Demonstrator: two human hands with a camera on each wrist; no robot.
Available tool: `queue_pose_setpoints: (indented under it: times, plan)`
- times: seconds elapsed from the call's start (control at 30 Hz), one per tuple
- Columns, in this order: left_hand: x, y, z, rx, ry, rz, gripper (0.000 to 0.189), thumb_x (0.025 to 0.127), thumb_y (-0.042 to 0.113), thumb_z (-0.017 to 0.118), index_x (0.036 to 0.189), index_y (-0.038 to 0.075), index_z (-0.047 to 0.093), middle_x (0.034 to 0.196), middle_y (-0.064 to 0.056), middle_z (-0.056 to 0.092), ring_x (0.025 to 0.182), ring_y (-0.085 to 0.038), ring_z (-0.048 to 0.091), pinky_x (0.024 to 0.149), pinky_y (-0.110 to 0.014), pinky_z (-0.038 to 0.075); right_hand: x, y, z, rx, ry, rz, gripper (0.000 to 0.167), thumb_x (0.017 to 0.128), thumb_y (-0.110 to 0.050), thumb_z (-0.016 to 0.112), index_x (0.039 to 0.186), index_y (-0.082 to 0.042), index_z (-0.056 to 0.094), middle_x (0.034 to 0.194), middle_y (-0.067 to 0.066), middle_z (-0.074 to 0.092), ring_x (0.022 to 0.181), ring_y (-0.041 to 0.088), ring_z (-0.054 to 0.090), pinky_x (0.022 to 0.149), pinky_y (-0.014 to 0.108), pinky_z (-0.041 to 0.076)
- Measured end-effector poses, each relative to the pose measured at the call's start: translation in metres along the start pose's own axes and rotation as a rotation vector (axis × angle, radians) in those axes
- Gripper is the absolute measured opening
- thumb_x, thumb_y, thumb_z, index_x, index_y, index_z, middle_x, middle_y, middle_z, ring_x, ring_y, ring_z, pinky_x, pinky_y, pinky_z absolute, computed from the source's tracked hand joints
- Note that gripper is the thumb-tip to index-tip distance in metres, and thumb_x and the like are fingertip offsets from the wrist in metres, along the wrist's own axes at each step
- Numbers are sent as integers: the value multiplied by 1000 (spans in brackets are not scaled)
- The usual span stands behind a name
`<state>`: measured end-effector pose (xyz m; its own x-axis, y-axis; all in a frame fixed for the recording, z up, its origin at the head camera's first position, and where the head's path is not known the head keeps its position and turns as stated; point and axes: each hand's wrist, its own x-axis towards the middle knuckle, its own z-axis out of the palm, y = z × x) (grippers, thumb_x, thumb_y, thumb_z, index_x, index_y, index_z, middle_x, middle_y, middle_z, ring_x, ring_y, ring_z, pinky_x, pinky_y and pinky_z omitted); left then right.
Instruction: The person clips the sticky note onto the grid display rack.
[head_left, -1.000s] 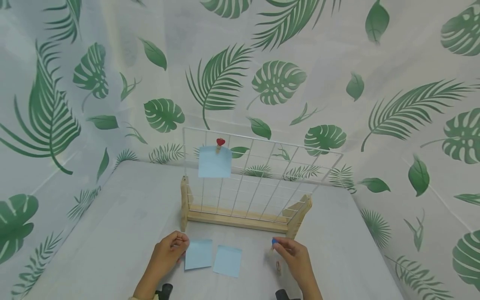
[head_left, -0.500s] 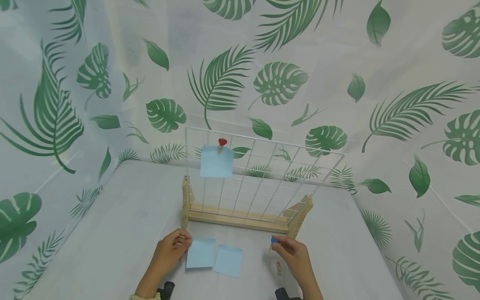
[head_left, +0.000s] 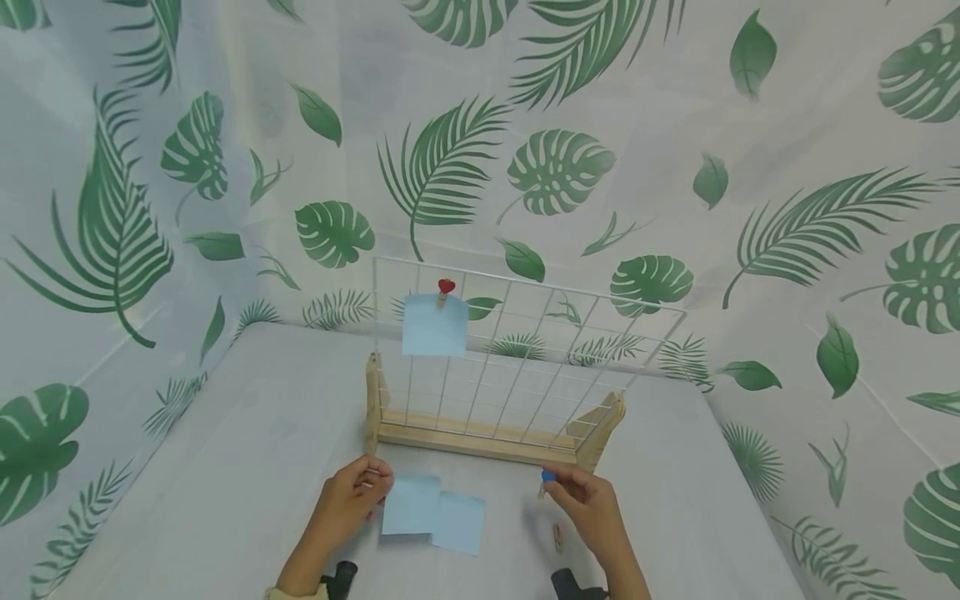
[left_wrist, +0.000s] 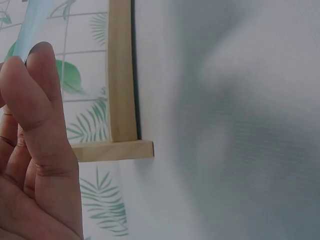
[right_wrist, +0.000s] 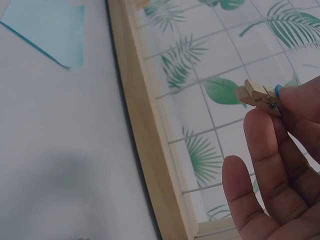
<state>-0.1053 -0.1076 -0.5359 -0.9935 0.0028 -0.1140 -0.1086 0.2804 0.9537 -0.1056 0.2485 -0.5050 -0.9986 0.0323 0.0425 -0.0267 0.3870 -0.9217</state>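
My left hand [head_left: 351,498] pinches the left edge of a light blue paper square [head_left: 411,505], lifted off the table; the left wrist view shows a strip of the paper [left_wrist: 31,27] between thumb and finger. A second blue square [head_left: 459,523] lies on the table, partly covered by the held one. My right hand [head_left: 587,500] pinches a small wooden clothespin [right_wrist: 259,96] with a blue decoration [head_left: 548,476]. Below that hand another small clothespin [head_left: 558,537] lies on the table.
A white wire grid [head_left: 517,367] leans in a wooden stand [head_left: 480,443] behind the hands. A third blue square [head_left: 435,327] hangs at its upper left under a clothespin with a red heart [head_left: 447,286]. Leaf-patterned cloth [head_left: 465,75] surrounds the white table [head_left: 270,417].
My left hand has moved right and slightly up with its paper, which now overlaps the lying square. The right hand stays nearly in place with the clothespin.
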Motion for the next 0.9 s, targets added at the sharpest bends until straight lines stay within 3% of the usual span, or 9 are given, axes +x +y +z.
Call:
queue_pose_setpoints:
  times: [0.23, 0.5, 0.9]
  plan:
    - [1, 5, 2, -13, -3, 16, 8, 102, 10, 72, 109, 5, 71, 94, -1, 73, 76, -16, 69, 59, -28, 58, 1, -5, -1, 4, -1, -42, 20, 97, 0, 78, 116, 7, 76, 119, 18, 77, 101, 5, 72, 90, 17, 57]
    - [-2, 15, 7, -16, 14, 10, 8, 103, 11, 72, 109, 7, 71, 93, -1, 74, 76, -15, 70, 58, -28, 58, 2, -12, 0, 6, 16, -175, 22, 95, 4, 77, 117, 4, 76, 115, 17, 78, 98, 1, 70, 88, 16, 58]
    - [1, 27, 9, -30, 14, 36, 6, 104, 11, 72, 108, 7, 71, 90, -1, 70, 77, -16, 68, 57, -27, 57, 7, -25, 1, -6, 41, -231, 18, 96, 4, 77, 113, 6, 77, 112, 19, 78, 94, 0, 70, 85, 16, 58]
